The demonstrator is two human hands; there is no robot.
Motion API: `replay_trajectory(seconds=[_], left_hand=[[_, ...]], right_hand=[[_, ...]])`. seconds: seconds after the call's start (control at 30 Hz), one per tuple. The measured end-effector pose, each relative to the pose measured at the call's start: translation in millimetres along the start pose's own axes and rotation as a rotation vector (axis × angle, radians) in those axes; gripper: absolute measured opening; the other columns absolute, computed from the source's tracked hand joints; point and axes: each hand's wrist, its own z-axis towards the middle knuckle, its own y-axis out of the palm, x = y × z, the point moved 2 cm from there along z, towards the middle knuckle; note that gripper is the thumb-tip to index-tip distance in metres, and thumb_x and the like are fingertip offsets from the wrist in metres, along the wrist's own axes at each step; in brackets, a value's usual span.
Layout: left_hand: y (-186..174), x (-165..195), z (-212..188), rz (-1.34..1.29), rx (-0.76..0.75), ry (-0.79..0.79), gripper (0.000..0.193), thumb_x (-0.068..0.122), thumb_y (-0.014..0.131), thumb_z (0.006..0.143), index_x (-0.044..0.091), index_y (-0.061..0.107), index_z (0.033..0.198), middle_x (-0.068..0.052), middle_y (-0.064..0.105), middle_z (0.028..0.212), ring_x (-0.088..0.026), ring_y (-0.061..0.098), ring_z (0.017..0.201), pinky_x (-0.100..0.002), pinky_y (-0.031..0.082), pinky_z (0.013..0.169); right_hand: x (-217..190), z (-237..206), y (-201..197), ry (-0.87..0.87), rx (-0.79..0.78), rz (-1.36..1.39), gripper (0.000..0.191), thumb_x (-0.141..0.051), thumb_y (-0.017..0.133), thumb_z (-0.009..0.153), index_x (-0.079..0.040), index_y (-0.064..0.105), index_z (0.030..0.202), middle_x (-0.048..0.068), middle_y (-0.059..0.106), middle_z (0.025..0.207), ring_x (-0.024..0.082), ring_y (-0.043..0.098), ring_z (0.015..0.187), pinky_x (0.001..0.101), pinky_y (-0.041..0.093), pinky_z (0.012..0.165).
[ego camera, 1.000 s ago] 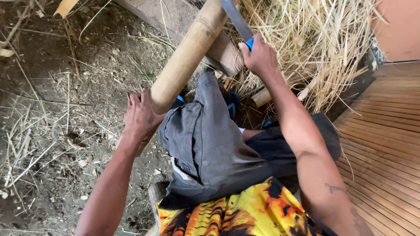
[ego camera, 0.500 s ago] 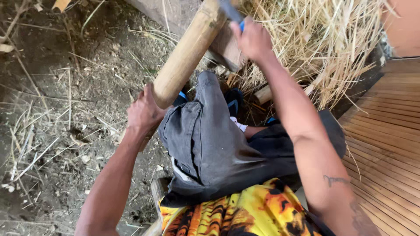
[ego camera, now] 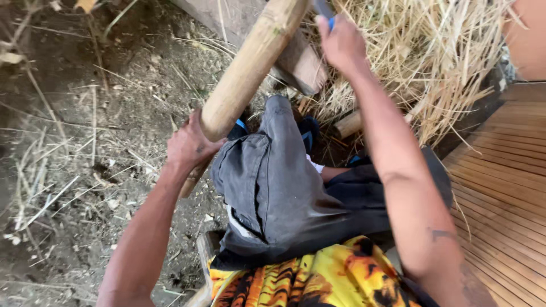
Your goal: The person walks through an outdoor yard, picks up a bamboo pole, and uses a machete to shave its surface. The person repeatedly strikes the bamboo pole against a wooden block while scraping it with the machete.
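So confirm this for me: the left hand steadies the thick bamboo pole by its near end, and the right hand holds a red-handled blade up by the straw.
One detail is off: the handle is blue, not red. In the head view the right hand closes on a blue-handled blade beside the straw. The left hand does steady the thick bamboo pole by its near end.

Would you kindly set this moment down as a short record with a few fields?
Setting: dirt ground strewn with dry stalks, slatted bamboo floor at the right
Left hand: grip closed at the near end of a thick bamboo pole
Right hand: grip closed on a blue-handled blade, raised beside the pole
Behind: heap of dry straw
Clothing: grey trousers, yellow patterned shirt
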Motion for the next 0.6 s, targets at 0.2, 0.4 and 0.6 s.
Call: replay_trajectory(seconds=[0.2,0.4,0.6], left_hand=[[-4.6,-5.5,2.7,-0.026,-0.031,0.022,0.107,0.062,0.08,0.069,0.01,0.036,0.152,-0.023,0.071,0.111,-0.039,0.074,0.093,-0.05,0.062,0.085],[-1.3,-14.8,12.0,-0.057,-0.089,-0.019,0.106,0.063,0.078,0.068,0.009,0.038,0.151,-0.025,0.071,0.112,-0.04,0.076,0.094,-0.05,0.063,0.088],[-4.7,-13.4,11.3,-0.09,-0.022,0.061,0.107,0.058,0.081,0.066,0.01,0.038,0.151,-0.026,0.07,0.112,-0.041,0.072,0.096,-0.051,0.059,0.089]], right_hand=[[-23.7,-35.6,48.8,-0.519,0.238,-0.489,0.056,-0.062,0.041,0.107,-0.007,0.055,0.102,0.002,0.057,0.072,0.012,0.053,0.048,0.028,0.041,0.037],[6.5,-11.4,62.4,-0.372,0.096,-0.322,0.055,-0.058,0.039,0.108,-0.005,0.054,0.108,0.004,0.058,0.07,0.018,0.057,0.049,0.0343,0.046,0.043],[0.1,11.8,20.9,-0.237,0.056,-0.227,0.051,-0.053,0.039,0.112,-0.006,0.056,0.108,-0.002,0.05,0.07,0.012,0.048,0.054,0.0349,0.042,0.044]])
